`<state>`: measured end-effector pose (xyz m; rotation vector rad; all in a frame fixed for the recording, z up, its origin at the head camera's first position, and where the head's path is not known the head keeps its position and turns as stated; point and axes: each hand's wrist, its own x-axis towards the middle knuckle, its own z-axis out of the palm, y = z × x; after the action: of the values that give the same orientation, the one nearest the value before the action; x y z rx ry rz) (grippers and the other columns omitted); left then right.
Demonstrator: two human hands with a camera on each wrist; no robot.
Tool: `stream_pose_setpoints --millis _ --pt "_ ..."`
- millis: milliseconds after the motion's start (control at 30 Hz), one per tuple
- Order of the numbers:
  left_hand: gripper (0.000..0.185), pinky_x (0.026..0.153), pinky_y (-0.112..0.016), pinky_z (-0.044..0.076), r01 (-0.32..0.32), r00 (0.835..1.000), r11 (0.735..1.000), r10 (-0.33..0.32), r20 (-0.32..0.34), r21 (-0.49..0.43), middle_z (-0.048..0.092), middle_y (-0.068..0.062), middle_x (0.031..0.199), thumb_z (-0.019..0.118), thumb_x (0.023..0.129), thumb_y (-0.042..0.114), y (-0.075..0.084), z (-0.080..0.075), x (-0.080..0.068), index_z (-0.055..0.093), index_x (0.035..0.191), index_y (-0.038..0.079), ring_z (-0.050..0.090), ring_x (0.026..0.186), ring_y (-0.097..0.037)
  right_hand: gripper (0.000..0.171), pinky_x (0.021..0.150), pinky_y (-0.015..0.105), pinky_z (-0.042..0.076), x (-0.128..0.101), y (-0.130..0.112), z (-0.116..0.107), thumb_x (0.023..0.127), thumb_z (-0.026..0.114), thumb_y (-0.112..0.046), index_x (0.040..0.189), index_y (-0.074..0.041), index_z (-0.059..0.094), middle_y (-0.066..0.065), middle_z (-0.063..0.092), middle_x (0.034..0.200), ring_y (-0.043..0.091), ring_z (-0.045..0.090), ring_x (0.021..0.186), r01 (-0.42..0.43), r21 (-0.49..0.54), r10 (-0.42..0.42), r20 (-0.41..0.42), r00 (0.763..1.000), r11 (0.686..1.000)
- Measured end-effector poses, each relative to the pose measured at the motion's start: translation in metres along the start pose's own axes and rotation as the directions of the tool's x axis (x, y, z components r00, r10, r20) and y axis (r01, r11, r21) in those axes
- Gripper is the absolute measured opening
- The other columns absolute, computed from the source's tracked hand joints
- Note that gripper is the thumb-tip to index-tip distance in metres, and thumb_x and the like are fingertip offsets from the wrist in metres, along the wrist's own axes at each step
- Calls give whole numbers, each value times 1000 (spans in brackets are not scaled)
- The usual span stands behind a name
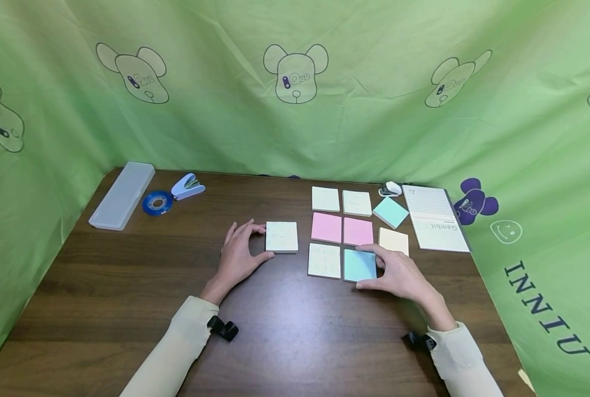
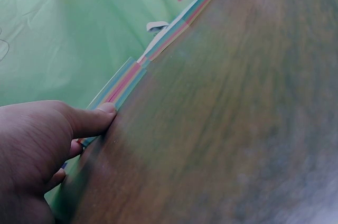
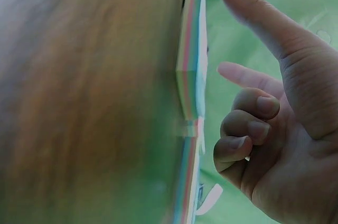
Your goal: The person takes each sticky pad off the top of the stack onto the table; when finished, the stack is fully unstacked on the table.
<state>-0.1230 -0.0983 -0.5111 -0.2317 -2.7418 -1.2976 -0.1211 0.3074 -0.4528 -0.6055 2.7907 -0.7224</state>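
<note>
My left hand (image 1: 240, 251) is at a white-topped sticky note pad (image 1: 282, 237) standing by itself left of the group. Its thumb presses the near edge while the index finger meets the left side, close to the far corner. In the left wrist view, that pad's side (image 2: 119, 87) shows coloured stripes beside the thumb. Over the blue sticky note pad (image 1: 359, 264), my right hand (image 1: 399, 275) spreads thumb and index finger along its near and far edges. The right wrist view has both fingertips a little above the pads, with the other fingers curled in.
Around the blue pad lie pink pads (image 1: 327, 227), white pads (image 1: 325, 199), a cream pad (image 1: 394, 241) and a turned blue pad (image 1: 390, 212). A notebook (image 1: 434, 215) and white stapler (image 1: 391, 189) are behind right. Far left: a plastic case (image 1: 123, 196), blue tape (image 1: 157, 203), blue stapler (image 1: 188, 187).
</note>
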Motion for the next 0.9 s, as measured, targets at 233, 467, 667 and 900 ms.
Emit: stream_pose_setpoints --millis 233,467,667,900 --pt "58 141 -50 10 3 1000 1000 -3 1 -2 71 -12 147 100 84 17 1 0 0 67 129 4 46 159 -35 71 59 25 24 6 -16 -4 82 100 -42 144 -22 71 -13 32 72 3 26 65 65 23 -64 -27 998 998" --pt "57 141 -50 9 4 1000 1000 -4 4 -6 70 -11 149 100 84 16 2 -1 1 67 128 4 46 160 -35 57 59 25 25 20 -34 -1 91 94 -35 141 -16 73 -15 28 70 1 21 64 115 19 -113 -78 991 993" --pt "56 141 -49 10 -13 1000 1000 13 -7 -19 71 -13 147 100 83 16 1 -1 0 67 127 4 47 159 -36 50 57 26 23 36 -52 4 95 89 -33 139 -13 75 -15 30 68 2 21 62 144 11 -142 -128 982 989" --pt "56 141 -49 10 -16 1000 1000 16 -10 -20 72 -13 146 100 83 16 1 -2 0 67 127 4 47 158 -36 47 56 25 21 55 -69 6 95 89 -32 135 -11 75 -14 27 68 3 19 63 201 -1 -199 -154 968 980"
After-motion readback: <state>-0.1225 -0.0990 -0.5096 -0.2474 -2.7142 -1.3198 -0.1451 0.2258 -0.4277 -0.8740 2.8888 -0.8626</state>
